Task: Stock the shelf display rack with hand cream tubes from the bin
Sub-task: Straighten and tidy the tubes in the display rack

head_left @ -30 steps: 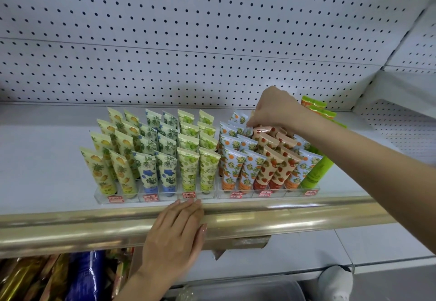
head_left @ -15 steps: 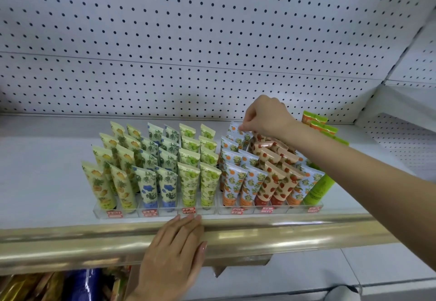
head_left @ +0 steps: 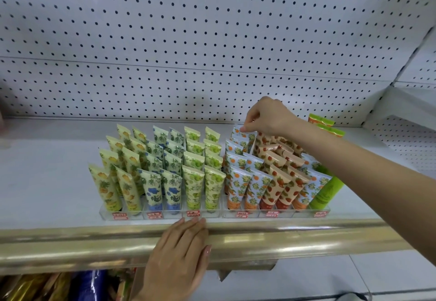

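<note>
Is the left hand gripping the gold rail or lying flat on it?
Lying flat: the left hand rests on the gold rail with fingers straight.

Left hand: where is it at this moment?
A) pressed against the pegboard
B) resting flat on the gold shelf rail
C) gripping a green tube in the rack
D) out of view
B: the left hand lies palm down, fingers straight, on the gold rail, holding nothing.

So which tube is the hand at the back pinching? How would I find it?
Look at the clear rack on the white shelf and find the pale blue tubes with oranges, just right of the green ones. Follow them to the back: it is the last tube, the only one the right hand pinches by its top.
</note>
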`<state>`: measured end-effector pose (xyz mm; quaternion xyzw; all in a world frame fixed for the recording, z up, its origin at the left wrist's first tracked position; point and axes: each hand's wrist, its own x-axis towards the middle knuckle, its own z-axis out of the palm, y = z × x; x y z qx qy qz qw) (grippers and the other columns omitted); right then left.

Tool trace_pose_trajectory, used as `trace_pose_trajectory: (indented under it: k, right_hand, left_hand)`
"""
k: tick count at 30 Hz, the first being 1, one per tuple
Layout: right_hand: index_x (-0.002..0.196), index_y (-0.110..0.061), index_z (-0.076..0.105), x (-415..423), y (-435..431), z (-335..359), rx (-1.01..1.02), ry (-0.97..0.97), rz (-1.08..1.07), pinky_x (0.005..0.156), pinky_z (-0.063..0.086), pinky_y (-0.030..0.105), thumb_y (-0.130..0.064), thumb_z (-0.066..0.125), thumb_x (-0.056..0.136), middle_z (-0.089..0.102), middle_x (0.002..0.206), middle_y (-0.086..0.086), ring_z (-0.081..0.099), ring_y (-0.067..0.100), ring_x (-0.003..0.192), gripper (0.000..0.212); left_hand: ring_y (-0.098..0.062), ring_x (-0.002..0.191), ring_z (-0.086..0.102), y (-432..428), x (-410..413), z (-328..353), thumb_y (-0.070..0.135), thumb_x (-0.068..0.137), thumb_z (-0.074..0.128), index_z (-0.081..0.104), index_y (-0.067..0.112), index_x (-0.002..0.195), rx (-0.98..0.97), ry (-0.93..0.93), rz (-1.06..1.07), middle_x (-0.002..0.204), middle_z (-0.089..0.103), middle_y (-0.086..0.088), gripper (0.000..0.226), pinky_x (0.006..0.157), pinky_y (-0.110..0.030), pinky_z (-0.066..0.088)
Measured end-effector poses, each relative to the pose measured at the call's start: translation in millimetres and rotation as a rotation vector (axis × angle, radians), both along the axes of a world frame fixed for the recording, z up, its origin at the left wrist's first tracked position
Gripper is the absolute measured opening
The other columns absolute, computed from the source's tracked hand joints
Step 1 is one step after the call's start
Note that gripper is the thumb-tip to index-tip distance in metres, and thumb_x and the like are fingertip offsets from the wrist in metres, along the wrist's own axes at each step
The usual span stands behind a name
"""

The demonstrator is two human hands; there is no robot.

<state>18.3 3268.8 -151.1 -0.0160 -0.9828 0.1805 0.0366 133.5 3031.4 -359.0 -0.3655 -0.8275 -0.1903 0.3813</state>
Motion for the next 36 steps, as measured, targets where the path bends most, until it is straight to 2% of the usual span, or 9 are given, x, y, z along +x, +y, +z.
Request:
trace_pose_trajectory:
  k: [4, 6, 12, 15, 20, 23, 28, 32, 36]
  right_hand:
    - [0.06, -0.021, 0.063, 0, 2, 1, 0.003, -0.016, -0.014, 0.086, 0.048, 0.038, -0.031, 0.075, 0.079, 0.052, 0.047, -0.011, 0.046, 0.005, 0.054, 0.024]
    - [0.063, -0.019, 0.065, 2, 4, 2, -0.005, -0.018, -0.018, 0.082, 0.049, 0.035, -0.031, 0.075, 0.079, 0.05, 0.038, -0.013, 0.048, 0.006, 0.055, 0.022]
    - [0.074, -0.01, 0.072, 11, 6, 9, -0.069, 0.009, 0.01, 0.067, 0.044, 0.025, -0.027, 0.071, 0.083, 0.063, 0.063, 0.002, 0.049, 0.007, 0.057, 0.02]
    - [0.078, -0.009, 0.072, 16, 4, 16, -0.104, 0.048, 0.037, 0.055, 0.036, 0.014, -0.026, 0.07, 0.084, 0.056, 0.057, -0.008, 0.047, 0.002, 0.054, 0.019]
    - [0.077, -0.005, 0.073, 23, 2, 24, -0.118, 0.043, 0.077, 0.045, 0.031, 0.006, -0.026, 0.072, 0.082, 0.052, 0.053, -0.008, 0.044, 0.001, 0.044, 0.021]
    - [0.076, -0.007, 0.074, 25, -1, 22, -0.1, -0.009, 0.091, 0.052, 0.036, 0.014, -0.03, 0.074, 0.08, 0.053, 0.052, -0.005, 0.044, 0.006, 0.047, 0.023]
    - [0.071, -0.013, 0.072, 22, -10, 11, -0.002, -0.075, 0.074, 0.067, 0.038, 0.026, -0.036, 0.075, 0.077, 0.048, 0.034, -0.015, 0.044, 0.005, 0.049, 0.024]
    - [0.069, -0.013, 0.069, 22, -16, 6, 0.061, -0.073, 0.08, 0.081, 0.045, 0.036, -0.028, 0.074, 0.078, 0.059, 0.056, -0.001, 0.05, 0.01, 0.056, 0.019]
    - [0.073, -0.008, 0.071, 27, -15, 11, 0.118, -0.086, 0.061, 0.089, 0.045, 0.041, -0.018, 0.073, 0.077, 0.061, 0.064, 0.0, 0.056, 0.017, 0.072, 0.011]
  left_hand:
    - [-0.015, 0.108, 0.059, 0, 0, 1, 0.028, 0.094, 0.048, 0.077, 0.011, 0.089, 0.004, -0.017, -0.01, 0.105, 0.073, -0.002, 0.033, 0.099, -0.033, 0.043]
    - [-0.014, 0.108, 0.058, 0, 0, 0, 0.029, 0.095, 0.046, 0.077, 0.012, 0.088, 0.011, -0.026, -0.014, 0.106, 0.073, -0.001, 0.036, 0.101, -0.032, 0.041]
    - [-0.015, 0.107, 0.059, 1, 1, 3, 0.026, 0.094, 0.048, 0.077, 0.011, 0.087, 0.014, -0.014, -0.016, 0.104, 0.073, -0.003, 0.034, 0.1, -0.032, 0.042]
    - [-0.015, 0.106, 0.059, 0, 1, 2, 0.027, 0.095, 0.046, 0.077, 0.011, 0.087, 0.014, -0.014, -0.019, 0.105, 0.073, -0.002, 0.036, 0.1, -0.033, 0.042]
    - [-0.015, 0.106, 0.059, 1, 1, 2, 0.028, 0.094, 0.047, 0.077, 0.011, 0.086, 0.019, -0.017, -0.013, 0.104, 0.073, -0.003, 0.035, 0.101, -0.032, 0.04]
    - [-0.015, 0.105, 0.059, 2, 2, 3, 0.027, 0.093, 0.049, 0.077, 0.011, 0.086, 0.019, -0.016, -0.012, 0.103, 0.073, -0.003, 0.033, 0.102, -0.032, 0.04]
    - [-0.015, 0.107, 0.058, 1, 2, 3, 0.028, 0.095, 0.047, 0.077, 0.012, 0.087, 0.02, -0.036, -0.02, 0.105, 0.073, -0.002, 0.035, 0.104, -0.031, 0.039]
    - [-0.015, 0.106, 0.058, 0, 1, 3, 0.027, 0.094, 0.048, 0.077, 0.011, 0.088, 0.017, -0.031, -0.021, 0.105, 0.073, -0.003, 0.033, 0.104, -0.031, 0.038]
    - [-0.015, 0.105, 0.058, 0, 0, 2, 0.024, 0.087, 0.056, 0.077, 0.011, 0.087, 0.013, -0.014, -0.015, 0.103, 0.073, -0.003, 0.025, 0.103, -0.031, 0.039]
